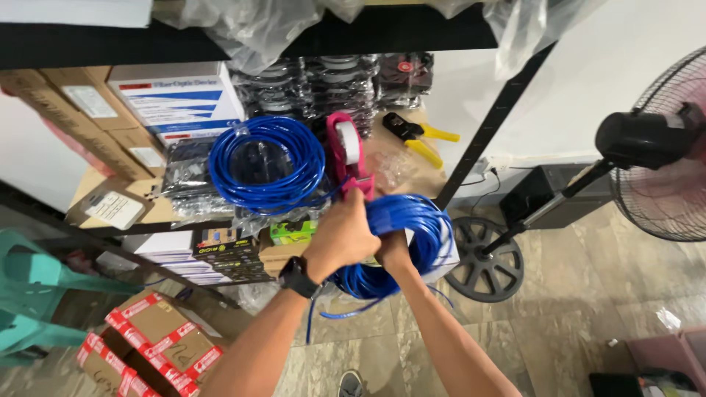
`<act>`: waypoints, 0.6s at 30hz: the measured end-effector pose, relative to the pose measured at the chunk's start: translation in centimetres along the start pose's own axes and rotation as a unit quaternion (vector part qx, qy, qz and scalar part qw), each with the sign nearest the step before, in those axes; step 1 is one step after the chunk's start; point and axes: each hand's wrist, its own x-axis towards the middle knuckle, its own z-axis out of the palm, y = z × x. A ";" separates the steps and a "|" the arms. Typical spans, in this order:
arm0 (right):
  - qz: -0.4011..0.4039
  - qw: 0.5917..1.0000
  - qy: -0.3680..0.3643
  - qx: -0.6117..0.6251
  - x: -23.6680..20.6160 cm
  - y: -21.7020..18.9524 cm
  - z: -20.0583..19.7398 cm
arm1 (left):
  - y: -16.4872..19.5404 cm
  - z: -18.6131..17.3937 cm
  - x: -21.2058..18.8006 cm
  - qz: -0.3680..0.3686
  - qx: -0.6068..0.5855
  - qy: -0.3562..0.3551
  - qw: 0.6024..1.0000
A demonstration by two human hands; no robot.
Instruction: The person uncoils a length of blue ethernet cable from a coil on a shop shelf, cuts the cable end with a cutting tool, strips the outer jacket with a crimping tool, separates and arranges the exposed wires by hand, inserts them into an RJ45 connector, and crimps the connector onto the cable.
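My left hand (342, 234), with a black watch on the wrist, is closed around the handle of a pink tape dispenser (344, 151) that stands up over the shelf edge. Just right of it, my right hand (393, 248) grips a coil of blue cable (415, 228), held in front of the shelf with loose loops hanging below. The dispenser's lower end touches this coil. A second blue cable coil (266, 165) in clear plastic lies on the wooden shelf (412, 173) behind the dispenser.
A yellow-handled crimping tool (419, 136) lies at the shelf's back right, with bagged black cables (331, 81) and boxes (176, 99) behind. A standing fan (654, 147) is to the right. Taped cartons (151, 342) and a teal chair (29, 287) sit lower left.
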 end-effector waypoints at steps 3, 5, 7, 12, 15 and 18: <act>-0.099 0.993 -0.065 0.013 0.3 -0.8 1.3 | 0.7 0.0 -2.1 0.008 -0.036 -0.035 0.999; -0.190 0.971 -0.089 -0.111 1.7 -1.4 1.9 | 1.3 -0.3 -3.2 0.035 -0.066 -0.043 0.996; -0.166 0.963 -0.041 -0.207 2.5 -1.7 2.0 | 1.7 -0.4 -4.5 0.015 -0.057 -0.070 0.996; -0.198 0.948 -0.078 -0.239 2.7 -2.1 2.2 | 2.3 -1.1 -5.2 -0.014 -0.048 -0.076 0.996; -0.184 0.967 -0.093 -0.148 1.6 -2.8 2.3 | 2.2 -1.2 -5.2 -0.001 -0.047 -0.065 0.997; -0.179 0.970 -0.071 -0.151 1.3 -3.0 2.9 | 1.7 -1.2 -4.7 0.004 -0.054 -0.051 0.997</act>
